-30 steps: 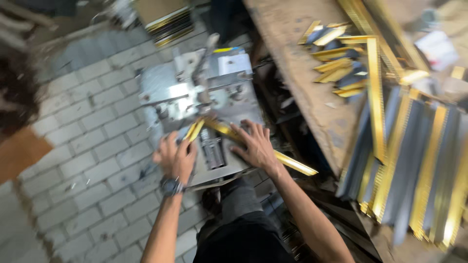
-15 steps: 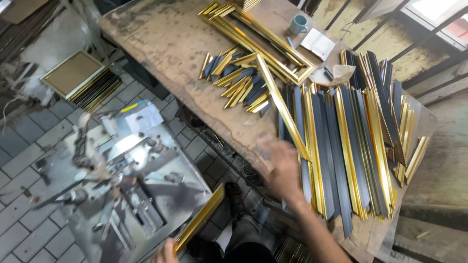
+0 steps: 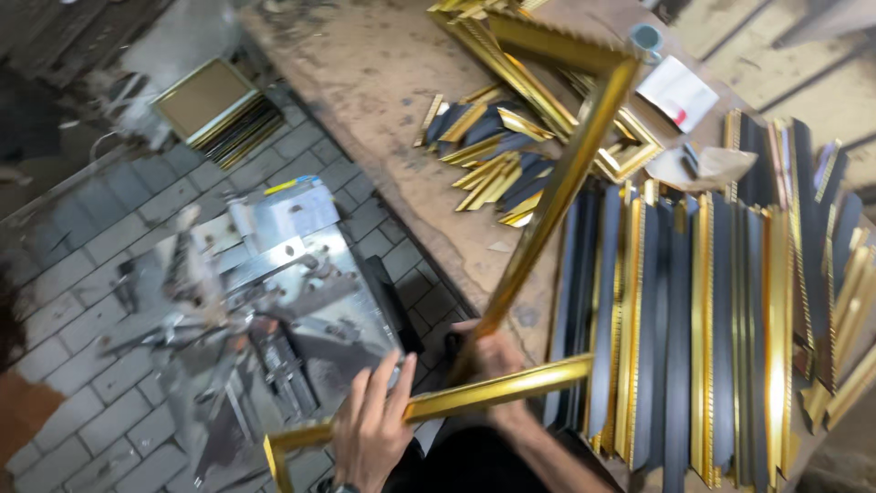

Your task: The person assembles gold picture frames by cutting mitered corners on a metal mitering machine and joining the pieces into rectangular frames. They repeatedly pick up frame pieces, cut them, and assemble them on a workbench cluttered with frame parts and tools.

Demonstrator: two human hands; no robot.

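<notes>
My left hand (image 3: 372, 431) grips a gold moulding strip (image 3: 474, 394) that lies nearly level across the bottom of the view. My right hand (image 3: 491, 354) holds the lower end of a second, longer gold moulding strip (image 3: 558, 190), which slants up and to the right over the workbench. The two strips meet near my right hand. Both hands are beside the grey metal machine (image 3: 274, 301) on the left.
A worn wooden workbench (image 3: 365, 110) carries several short gold and dark offcuts (image 3: 493, 155), assembled gold frames (image 3: 511, 46) and a row of long gold and dark strips (image 3: 703, 319). Stacked frames (image 3: 219, 110) lie on the paved floor (image 3: 73, 265).
My right hand took a long gold strip from the bench and brought it down to the strip in my left hand. The view swung from the machine toward the bench.
</notes>
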